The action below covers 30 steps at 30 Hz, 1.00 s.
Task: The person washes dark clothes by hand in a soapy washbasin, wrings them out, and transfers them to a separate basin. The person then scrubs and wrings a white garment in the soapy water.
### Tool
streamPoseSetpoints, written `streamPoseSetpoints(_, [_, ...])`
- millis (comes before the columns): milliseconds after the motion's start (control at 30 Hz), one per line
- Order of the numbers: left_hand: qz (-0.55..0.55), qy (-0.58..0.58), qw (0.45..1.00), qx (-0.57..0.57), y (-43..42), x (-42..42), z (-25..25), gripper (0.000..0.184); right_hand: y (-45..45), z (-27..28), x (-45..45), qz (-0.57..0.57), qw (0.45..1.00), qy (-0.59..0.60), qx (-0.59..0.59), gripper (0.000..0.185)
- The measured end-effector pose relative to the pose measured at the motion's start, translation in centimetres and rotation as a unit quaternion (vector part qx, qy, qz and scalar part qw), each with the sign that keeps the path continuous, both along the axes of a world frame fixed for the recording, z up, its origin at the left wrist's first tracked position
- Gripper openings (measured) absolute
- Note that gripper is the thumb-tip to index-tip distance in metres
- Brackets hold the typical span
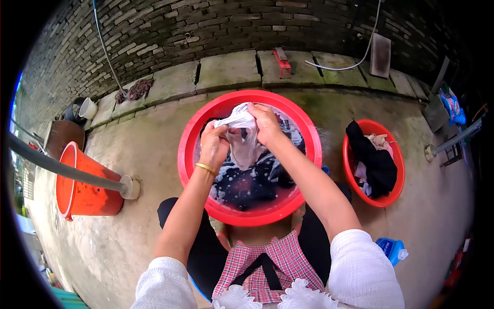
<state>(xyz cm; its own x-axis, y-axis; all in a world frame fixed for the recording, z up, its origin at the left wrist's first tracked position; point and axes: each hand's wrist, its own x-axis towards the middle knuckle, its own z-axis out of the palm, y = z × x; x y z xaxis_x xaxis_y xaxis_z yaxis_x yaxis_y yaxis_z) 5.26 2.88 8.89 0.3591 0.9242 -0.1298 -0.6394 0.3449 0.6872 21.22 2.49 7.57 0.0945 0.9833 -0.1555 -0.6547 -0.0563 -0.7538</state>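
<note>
Both hands hold a wet white cloth (242, 117) above a large red basin (314, 141). My left hand (213, 144) is closed on the cloth's left end, a gold bangle at the wrist. My right hand (265, 122) grips the upper right part of it. A sheer, pale portion hangs down between the hands toward the water. Dark clothes (244, 188) lie in the soapy water below, with foam around them. What kind of garment the white cloth is, I cannot make out.
A smaller red basin (400, 180) with dark and pale clothes stands at the right. An orange bucket (95, 190) is at the left behind a grey pole (67, 167). A blue bottle (389, 249) is by my right sleeve. A red stool-like object (282, 62) stands near the brick wall.
</note>
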Motion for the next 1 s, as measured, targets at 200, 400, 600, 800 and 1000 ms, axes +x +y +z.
streamPoseSetpoints(200, [-0.080,-0.108,0.985,-0.111,0.4,-0.7,-2.8,0.019,-2.5,2.4,-5.5,-0.169,0.832,-0.514,0.126,0.038])
streamPoseSetpoints(400, [0.090,0.070,0.965,-0.238,-2.7,4.0,1.2,0.032,-1.7,0.1,-4.9,-0.157,0.577,-0.754,0.272,0.034])
streamPoseSetpoints(600, [-0.171,-0.212,0.961,0.042,0.8,-0.5,-9.6,0.025,-3.9,0.7,-7.1,-0.209,0.621,-0.679,0.330,0.032])
streamPoseSetpoints(800, [-0.173,0.011,0.982,-0.078,-3.1,1.4,-3.5,0.029,-2.7,0.1,-3.1,-0.179,0.645,-0.719,0.185,0.034])
streamPoseSetpoints(1000, [-0.211,0.036,0.969,-0.123,-5.8,-0.6,-0.3,0.032,-3.9,-5.1,0.3,0.056,0.909,-0.412,-0.006,0.049])
